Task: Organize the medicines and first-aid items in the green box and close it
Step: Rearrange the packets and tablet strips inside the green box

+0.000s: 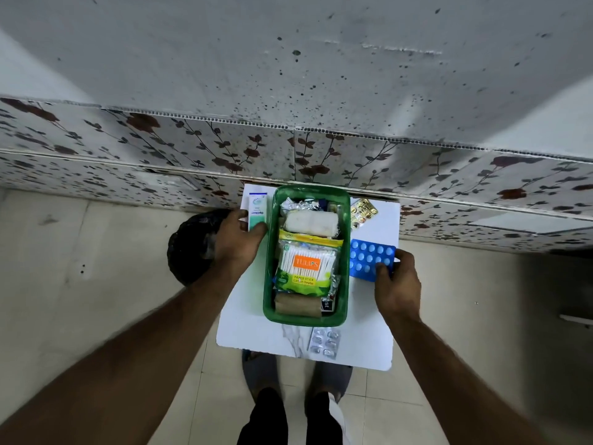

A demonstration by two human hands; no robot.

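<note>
The green box stands open on a small white table. Inside it lie a cotton swab pack, a white gauze roll, a brown bandage roll and foil strips. My left hand grips a white and teal medicine carton at the box's left side. My right hand pinches a blue pill strip lying just right of the box. A gold capsule strip lies at the back right. In front of the box rests a silver blister strip.
A black round object stands on the floor left of the table. A floral-patterned wall panel runs right behind the table. My feet are under the table's near edge on the tiled floor.
</note>
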